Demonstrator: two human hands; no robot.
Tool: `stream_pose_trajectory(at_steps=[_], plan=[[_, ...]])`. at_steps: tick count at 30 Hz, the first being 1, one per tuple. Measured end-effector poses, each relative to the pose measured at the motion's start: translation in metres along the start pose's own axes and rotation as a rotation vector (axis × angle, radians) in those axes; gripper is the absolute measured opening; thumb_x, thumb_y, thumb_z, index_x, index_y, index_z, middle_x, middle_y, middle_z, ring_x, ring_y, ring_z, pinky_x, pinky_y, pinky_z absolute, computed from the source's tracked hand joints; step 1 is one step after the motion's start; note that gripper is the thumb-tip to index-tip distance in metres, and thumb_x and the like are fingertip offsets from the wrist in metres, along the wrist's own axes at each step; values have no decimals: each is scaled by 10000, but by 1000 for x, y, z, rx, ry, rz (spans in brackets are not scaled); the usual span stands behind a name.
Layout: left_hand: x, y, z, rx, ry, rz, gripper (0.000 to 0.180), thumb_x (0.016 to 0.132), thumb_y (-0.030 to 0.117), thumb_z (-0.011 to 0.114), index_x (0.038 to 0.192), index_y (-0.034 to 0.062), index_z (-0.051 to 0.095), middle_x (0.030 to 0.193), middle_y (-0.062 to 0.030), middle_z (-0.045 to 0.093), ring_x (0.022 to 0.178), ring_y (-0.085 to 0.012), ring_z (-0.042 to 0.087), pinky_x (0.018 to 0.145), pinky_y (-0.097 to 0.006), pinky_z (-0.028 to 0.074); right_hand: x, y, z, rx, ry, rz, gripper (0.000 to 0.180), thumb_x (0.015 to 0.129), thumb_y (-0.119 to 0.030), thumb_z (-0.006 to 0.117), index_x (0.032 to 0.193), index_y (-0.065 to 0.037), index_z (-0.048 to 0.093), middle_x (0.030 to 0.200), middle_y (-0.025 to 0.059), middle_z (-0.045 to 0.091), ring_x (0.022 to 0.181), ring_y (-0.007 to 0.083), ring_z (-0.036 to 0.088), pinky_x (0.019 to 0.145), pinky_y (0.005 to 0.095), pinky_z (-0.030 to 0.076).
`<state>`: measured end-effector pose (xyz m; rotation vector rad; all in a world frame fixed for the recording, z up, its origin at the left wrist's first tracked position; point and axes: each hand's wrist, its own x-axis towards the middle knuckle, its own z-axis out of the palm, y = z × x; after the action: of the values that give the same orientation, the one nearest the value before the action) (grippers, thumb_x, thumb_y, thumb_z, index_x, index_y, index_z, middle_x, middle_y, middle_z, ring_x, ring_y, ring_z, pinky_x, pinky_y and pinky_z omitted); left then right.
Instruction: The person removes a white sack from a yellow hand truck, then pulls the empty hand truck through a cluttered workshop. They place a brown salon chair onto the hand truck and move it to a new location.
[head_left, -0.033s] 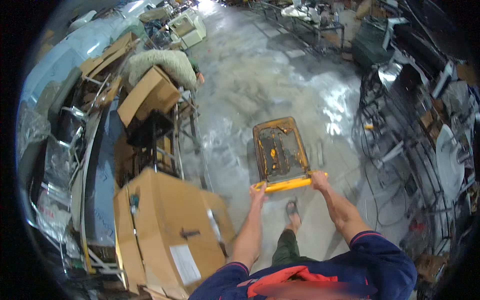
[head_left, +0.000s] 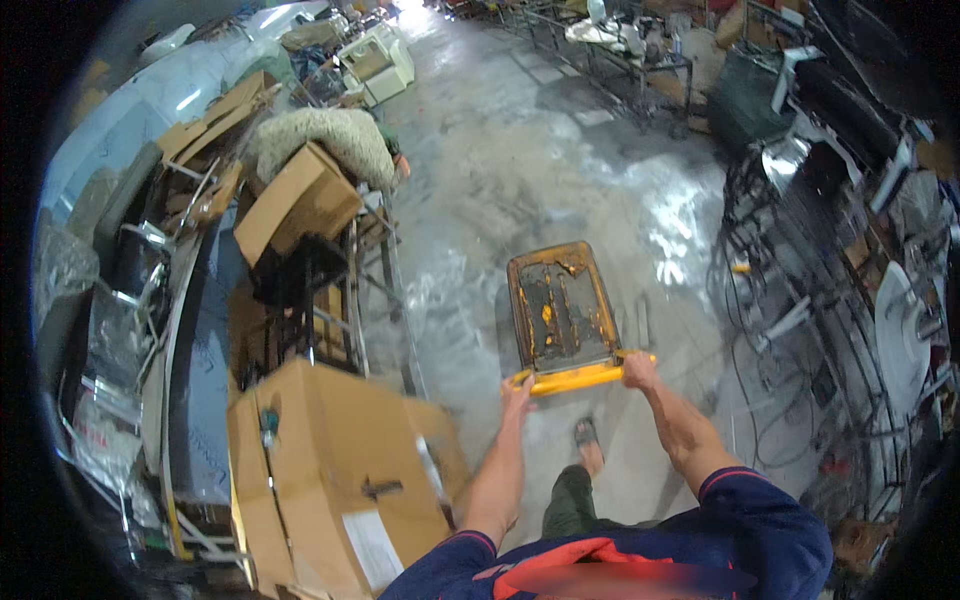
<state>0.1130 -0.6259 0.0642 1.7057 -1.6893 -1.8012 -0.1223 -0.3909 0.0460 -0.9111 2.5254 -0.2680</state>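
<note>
In front of me on the concrete floor stands a platform trolley [head_left: 566,315], its yellow paint worn off much of the dark deck. Nothing is loaded on it. Its yellow push handle [head_left: 577,379] crosses between my two hands. Wrapped round the handle's left end is my left hand [head_left: 517,391]. My right hand [head_left: 639,370] grips the right end, with a short tip of yellow bar showing beyond it. Both arms reach forward, and one sandalled foot [head_left: 586,433] shows below the handle.
A large cardboard box [head_left: 340,455] stands close on my left, with a smaller open box [head_left: 298,200] and a pale bundle [head_left: 328,143] beyond. Cables [head_left: 740,345] and metal frames line the right side. A metal table [head_left: 640,55] holds items at the far right.
The trolley and its handle appear slightly lower in the picture, and the large box at left has shifted down too. Both hands keep their hold on the handle.
</note>
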Motion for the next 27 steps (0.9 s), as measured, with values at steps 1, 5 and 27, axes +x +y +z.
stream_pose_trajectory(at_steps=[1,5,27], plan=[[35,32,7,57,-26,-26,900,771,460,796,1451,84,343,1433,-225,375,1185,-372,522,734,-493,600,41,-5,-13,-16,-52,-7,259,746,-120,623,971,-52,733,1034,190,700,1024,399,647,885,632,473],[139,146,57,628,-16,300,832,744,630,736,1367,131,502,1496,-246,315,1328,-422,400,989,-609,392,185,-24,-71,-31,4,66,250,749,-131,640,964,-45,731,1047,197,689,1093,402,610,901,661,457],[834,805,251,957,-17,410,836,832,682,592,1430,106,489,1573,-318,133,1410,-621,-10,1124,-709,39,1100,-104,-382,25,326,30,337,727,-159,646,1032,-29,588,1234,226,484,1169,433,453,969,712,317]])
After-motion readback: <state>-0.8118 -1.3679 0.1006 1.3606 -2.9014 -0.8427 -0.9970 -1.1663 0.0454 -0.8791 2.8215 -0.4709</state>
